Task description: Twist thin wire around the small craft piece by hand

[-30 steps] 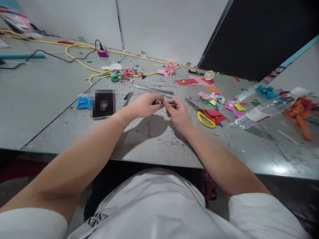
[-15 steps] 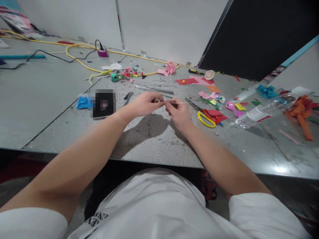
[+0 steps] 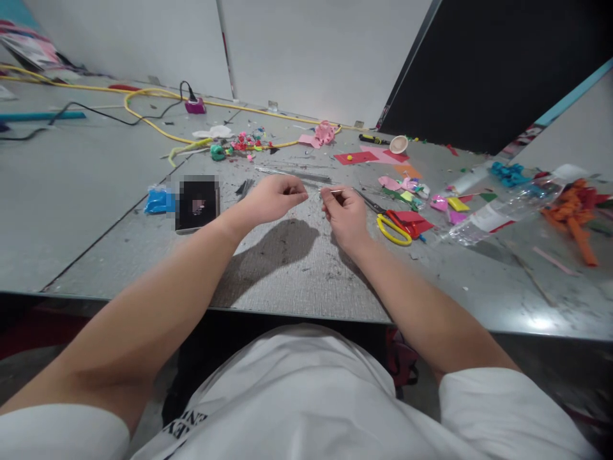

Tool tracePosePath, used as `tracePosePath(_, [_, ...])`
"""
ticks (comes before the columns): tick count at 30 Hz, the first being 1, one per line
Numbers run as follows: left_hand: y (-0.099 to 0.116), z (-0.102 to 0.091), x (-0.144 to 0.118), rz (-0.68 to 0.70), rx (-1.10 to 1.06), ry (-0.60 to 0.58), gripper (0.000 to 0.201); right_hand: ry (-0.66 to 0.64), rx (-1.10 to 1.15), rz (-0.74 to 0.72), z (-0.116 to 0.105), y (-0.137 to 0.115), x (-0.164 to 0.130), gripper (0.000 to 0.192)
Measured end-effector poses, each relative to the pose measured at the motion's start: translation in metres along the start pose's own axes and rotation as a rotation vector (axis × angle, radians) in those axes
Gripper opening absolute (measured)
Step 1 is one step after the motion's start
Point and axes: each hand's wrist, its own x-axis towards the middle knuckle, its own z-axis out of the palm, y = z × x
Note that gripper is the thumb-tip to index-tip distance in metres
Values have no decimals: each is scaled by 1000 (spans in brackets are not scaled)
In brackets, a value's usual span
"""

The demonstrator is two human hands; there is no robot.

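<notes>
Over the textured grey board [image 3: 268, 287], both of my hands are raised and a small gap lies between their fingertips. My right hand [image 3: 347, 216] pinches a thin, pale, wire-like piece [image 3: 336, 191] between thumb and forefinger. Thumb and fingertips of my left hand [image 3: 275, 199] are drawn together; anything between them is too small to make out. Several thin metal wires [image 3: 297, 175] lie just beyond my hands. To the right of my right hand rest scissors [image 3: 397, 243] with yellow and red handles.
At left lie a dark-screened device [image 3: 197, 207], partly blurred, and a blue packet [image 3: 158, 201]. A clear plastic bottle [image 3: 498, 217] lies at right near orange crumpled material [image 3: 577, 223]. Coloured scraps, a yellow cable [image 3: 268, 108] and a purple plug [image 3: 195, 106] are farther back.
My hands have moved apart, so their fingertips no longer meet. The thin piece has stayed in my right hand. The view has shifted slightly.
</notes>
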Motion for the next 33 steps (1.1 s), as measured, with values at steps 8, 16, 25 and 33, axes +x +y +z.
tracePosePath(8, [6, 4, -3, -17, -26, -35, 31, -120, 26, 44, 7, -1, -6, 55])
tracePosePath(16, [12, 2, -6, -19, -33, -45, 32, -127, 72, 58, 10, -1, -6, 54])
tracePosePath(25, [12, 1, -6, -15, -61, -41, 24, -42, 136, 108, 9, -3, -5, 43])
tracePosePath(33, [16, 1, -8, -19, -59, -35, 22, -116, 142, 87, 11, 0, -7, 50])
